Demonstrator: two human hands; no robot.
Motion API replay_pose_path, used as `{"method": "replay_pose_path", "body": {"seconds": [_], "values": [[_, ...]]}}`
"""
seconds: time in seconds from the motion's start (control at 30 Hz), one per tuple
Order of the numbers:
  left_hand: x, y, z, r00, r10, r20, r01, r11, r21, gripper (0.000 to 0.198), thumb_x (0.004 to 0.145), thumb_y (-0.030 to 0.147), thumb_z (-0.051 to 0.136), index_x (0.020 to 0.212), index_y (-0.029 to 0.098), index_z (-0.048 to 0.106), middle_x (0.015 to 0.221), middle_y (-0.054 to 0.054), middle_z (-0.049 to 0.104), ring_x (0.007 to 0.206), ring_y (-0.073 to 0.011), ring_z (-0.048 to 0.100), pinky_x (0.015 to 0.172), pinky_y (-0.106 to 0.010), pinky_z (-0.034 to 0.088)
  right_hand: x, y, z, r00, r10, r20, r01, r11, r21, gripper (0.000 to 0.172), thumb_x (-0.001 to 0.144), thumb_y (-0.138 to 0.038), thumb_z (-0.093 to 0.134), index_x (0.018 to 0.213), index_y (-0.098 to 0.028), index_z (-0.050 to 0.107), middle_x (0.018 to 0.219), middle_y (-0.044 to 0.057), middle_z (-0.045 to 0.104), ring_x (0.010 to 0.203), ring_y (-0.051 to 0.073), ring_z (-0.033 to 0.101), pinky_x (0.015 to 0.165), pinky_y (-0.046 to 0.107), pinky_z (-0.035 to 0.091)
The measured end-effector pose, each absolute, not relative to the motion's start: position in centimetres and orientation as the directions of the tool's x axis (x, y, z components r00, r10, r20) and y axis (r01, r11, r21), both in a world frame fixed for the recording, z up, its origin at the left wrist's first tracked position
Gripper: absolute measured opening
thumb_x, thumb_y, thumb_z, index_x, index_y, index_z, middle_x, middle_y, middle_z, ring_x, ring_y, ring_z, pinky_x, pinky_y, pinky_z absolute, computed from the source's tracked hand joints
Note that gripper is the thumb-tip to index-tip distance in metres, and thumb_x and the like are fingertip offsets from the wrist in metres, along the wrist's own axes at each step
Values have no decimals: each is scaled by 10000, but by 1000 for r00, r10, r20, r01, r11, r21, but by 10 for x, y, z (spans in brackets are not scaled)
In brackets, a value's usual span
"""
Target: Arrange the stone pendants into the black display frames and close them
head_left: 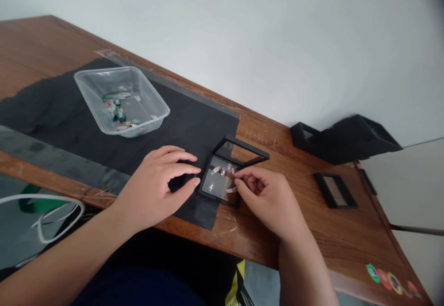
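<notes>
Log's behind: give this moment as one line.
right hand: at small pieces in open display frame | left hand: beside frame | clear plastic tub: holds more pieces

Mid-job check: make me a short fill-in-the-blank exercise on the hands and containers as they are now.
1. The clear rectangular plastic tub stands on a flat ____ sheet.
2. The small black hinged case has its lid not shut but ____.
3. The bare ____ hand reaches in over the case.
4. Beside the case, the other bare hand holds ____.

Missing words: black; open; right; nothing.
</notes>
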State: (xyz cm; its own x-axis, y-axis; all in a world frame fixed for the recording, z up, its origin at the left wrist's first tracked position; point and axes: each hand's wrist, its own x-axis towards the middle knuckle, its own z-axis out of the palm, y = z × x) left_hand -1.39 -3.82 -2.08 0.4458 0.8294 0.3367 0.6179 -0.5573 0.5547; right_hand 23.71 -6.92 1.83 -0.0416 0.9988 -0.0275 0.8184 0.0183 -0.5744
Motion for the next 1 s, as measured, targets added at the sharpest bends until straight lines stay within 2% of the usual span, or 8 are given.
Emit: {"method": "replay_pose_path", "body": {"seconds": [0.23, 0.6, 0.77, 1.0], "values": [[-11, -42, -19, 552, 749, 367, 556, -659, 507, 239, 930, 376, 648, 1102, 272, 777, 1246, -64, 700, 1248, -316, 540, 1047, -539, 462, 237, -71, 21, -133, 985, -109, 794, 40, -607, 128, 877, -300, 672, 935, -243, 771, 562, -61, 520, 520, 109, 475, 516, 241, 338], [-6, -43, -20, 619, 680, 393, 534, -731, 426, 249, 990, 303, 572, 1136, 323, 773, 1269, -50, 680, 1260, -303, 526, 1026, -519, 469, 235, -70, 19, -154, 987, -54, 795, 91, -600, 134, 905, -317, 671, 987, -254, 756, 584, -69, 503, 538, 106, 461, 550, 241, 351], [-7, -43, -21, 650, 648, 398, 504, -759, 412, 267, 1003, 280, 555, 1159, 324, 768, 1301, -54, 666, 1281, -301, 506, 1037, -521, 456, 243, -73, 25, -228, 962, -148, 760, 80, -645, 140, 875, -322, 719, 997, -262, 756, 602, -74, 505, 552, 103, 448, 547, 237, 347], [-8, -43, -20, 670, 617, 414, 471, -783, 406, 244, 1002, 254, 569, 1103, 320, 780, 1286, -32, 683, 1257, -283, 520, 1025, -502, 446, 243, -72, 22, -208, 970, -130, 786, 87, -612, 124, 909, -295, 685, 985, -279, 781, 700, -34, 657, 597, 125, 527, 596, 258, 396]]}}
